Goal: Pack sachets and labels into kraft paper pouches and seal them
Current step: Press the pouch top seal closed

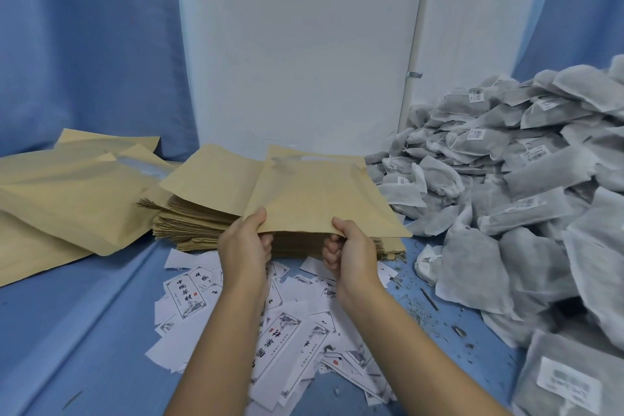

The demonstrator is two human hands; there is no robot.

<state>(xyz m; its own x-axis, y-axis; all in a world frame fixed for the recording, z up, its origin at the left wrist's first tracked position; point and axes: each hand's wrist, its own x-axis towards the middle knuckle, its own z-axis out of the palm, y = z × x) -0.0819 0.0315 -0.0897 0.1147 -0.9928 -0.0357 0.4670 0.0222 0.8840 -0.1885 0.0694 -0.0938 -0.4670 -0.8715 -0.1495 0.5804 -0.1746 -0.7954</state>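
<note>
Now: left hand (244, 243) and right hand (351, 246), set apart, each pinch the near edge of the top kraft pouch (314, 199).
Pouch lifted off the stack (202, 223), probably to free and open it; labels (293, 324) lie under the wrists, sachets (523, 186) heaped at right, both within reach; blue cloth (84, 314) covers the surface; white panel (297, 44) and blue curtain (84, 44) behind.

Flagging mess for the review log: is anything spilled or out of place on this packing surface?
Yes. Small dark crumbs and a thin twig lie scattered on the blue cloth between the labels and the sachet heap, apparently leaked filling.
</note>
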